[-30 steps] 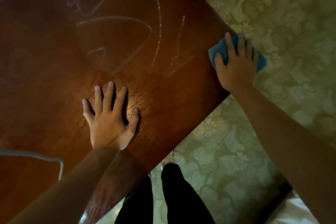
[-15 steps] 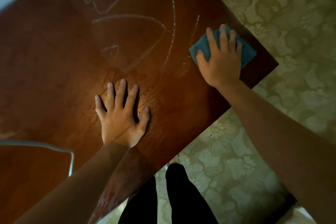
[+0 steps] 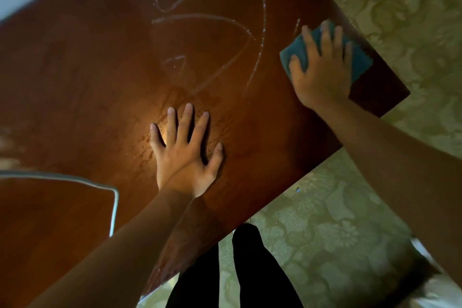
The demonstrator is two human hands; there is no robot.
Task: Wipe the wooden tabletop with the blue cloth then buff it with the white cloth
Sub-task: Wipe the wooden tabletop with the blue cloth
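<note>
The wooden tabletop (image 3: 87,87) fills the upper left of the head view, dark red-brown, with pale wet streaks (image 3: 212,22) looping across its far part. My right hand (image 3: 322,70) lies flat with spread fingers on the folded blue cloth (image 3: 360,62), pressing it onto the table near the right corner. My left hand (image 3: 185,155) rests palm down with straight, spread fingers on a shiny damp patch of the wood. No white cloth can be made out.
The table's near edge (image 3: 262,205) runs diagonally, with a corner at the right (image 3: 405,94). Patterned green carpet (image 3: 337,220) lies below it. My dark trouser legs (image 3: 250,270) stand by the edge. A pale cord-like line (image 3: 115,205) shows at the left.
My right hand slid the blue cloth from the table's right edge inward onto the tabletop. My left hand stayed flat in the same spot; the view shifted slightly.
</note>
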